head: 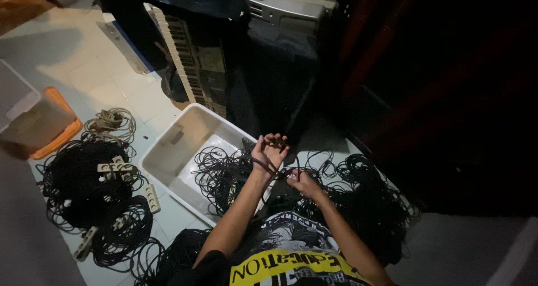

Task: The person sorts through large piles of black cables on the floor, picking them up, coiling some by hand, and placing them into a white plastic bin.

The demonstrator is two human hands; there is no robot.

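The left hand holds loops of thin black cable wound around its raised fingers, while the right hand pinches the strand taut beside the white plastic tub.

Cables in tub; power strips left, keyboard behind

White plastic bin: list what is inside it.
The white plastic bin holds a loose tangle of black cable at its near end; the floor beneath the tangle is hidden.
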